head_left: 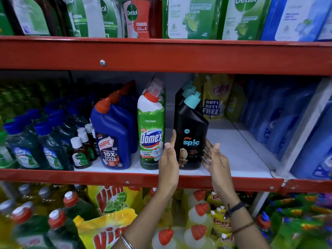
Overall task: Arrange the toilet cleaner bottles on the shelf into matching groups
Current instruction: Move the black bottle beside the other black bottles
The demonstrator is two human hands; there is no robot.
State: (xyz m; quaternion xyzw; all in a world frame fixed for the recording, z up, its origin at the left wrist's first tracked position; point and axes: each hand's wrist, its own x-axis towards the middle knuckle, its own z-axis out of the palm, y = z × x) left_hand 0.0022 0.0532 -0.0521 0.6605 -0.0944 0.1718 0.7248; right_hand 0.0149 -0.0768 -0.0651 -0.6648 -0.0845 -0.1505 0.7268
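Observation:
On the middle shelf (233, 148) stand three rows of toilet cleaner. Blue Harpic bottles (112, 133) with red caps are on the left, green and white Domex bottles (151, 130) in the middle. Black Spic bottles (190, 130) with teal caps form the right row, several deep. My left hand (168, 157) lies flat against the left side of the front Spic bottle, fingers straight. My right hand (213, 159) is spread beside its right side, fingers apart; I cannot tell whether it touches. Neither hand wraps around the bottle.
Small brown Dettol bottles (80, 155) and green bottles (23, 150) fill the shelf's left end. Yellow pouches (215, 101) stand behind the Spic row, blue bottles (280, 119) on the right. A red shelf beam (161, 56) runs overhead. Vim pouches (111, 198) sit below.

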